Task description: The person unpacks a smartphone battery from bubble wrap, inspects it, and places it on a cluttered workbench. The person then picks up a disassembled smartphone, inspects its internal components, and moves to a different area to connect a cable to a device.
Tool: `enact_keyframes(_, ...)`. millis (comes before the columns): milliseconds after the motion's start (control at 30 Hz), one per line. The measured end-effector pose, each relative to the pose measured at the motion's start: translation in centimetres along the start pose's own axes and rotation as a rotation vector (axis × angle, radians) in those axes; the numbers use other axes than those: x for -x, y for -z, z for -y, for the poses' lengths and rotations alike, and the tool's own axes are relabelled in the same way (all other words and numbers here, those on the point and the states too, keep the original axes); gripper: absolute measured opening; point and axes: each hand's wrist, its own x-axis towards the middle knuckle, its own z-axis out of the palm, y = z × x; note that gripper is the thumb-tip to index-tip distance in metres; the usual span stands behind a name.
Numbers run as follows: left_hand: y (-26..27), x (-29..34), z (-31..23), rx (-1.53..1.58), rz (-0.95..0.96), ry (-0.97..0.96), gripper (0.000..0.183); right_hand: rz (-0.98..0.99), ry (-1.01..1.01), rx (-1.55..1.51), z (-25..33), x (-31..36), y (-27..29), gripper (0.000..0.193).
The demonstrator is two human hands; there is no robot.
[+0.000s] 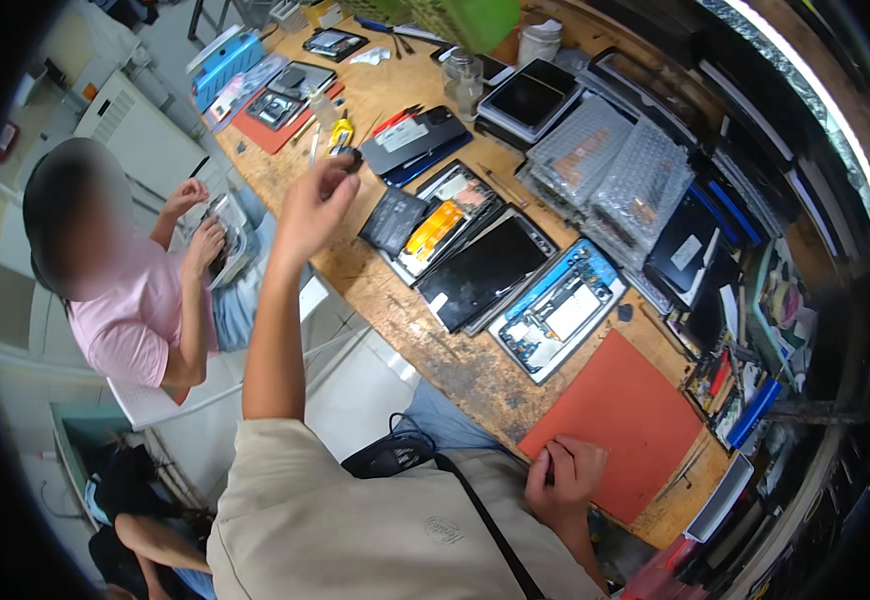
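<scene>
The left hand (pixel 315 212), left of centre in the frame, has its fingers bent, with the thumb close to the forefinger; a small black object (pixel 353 158) shows right at the fingertips, though from where I stand I can't tell whether they pinch it; just beyond it lies a yellow tool (pixel 340 134). The right hand (pixel 567 478), toward the lower right, sits at the lower left edge of a red mat (pixel 625 415), its fingers curled inward; whether they close on anything I can't tell. Above the mat an opened blue-rimmed device (pixel 562 310) lies on the counter (pixel 380 290); up and left of that come a black screen (pixel 495 268) and another opened device with an orange ribbon (pixel 433 230); a dark grey panel (pixel 417 142) lies higher still, near top centre; bubble-wrapped packs (pixel 640 170) are heaped at the upper right; over at the left of the frame a seated person in a pink shirt (pixel 130 338) has both hands at something in their lap.
</scene>
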Motion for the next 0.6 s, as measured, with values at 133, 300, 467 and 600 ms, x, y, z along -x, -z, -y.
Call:
enact_keyframes(133, -3.4, 6.4, 2.6, 0.112, -0.087, 0.074, 0.038, -0.001, 0.006, 0.057, 0.2, -0.2, -0.2, 0.018)
enact_keyframes(300, -5.8, 6.9, -0.4, -0.174, -0.122, -0.117, 0.036, -0.007, 0.017, 0.063, -0.3, 0.1, -0.4, 0.016)
enact_keyframes(467, -5.2, 4.7, -0.8, -0.327, -0.106, -0.132, 0.027, -0.006, 0.006, 0.029, -0.1, -0.5, 0.1, 0.019)
enact_keyframes(600, -4.7, -2.7, -1.8, -0.447, -0.102, -0.351, 0.032, -0.018, 0.008, 0.018, -0.2, -0.2, 0.1, 0.021)
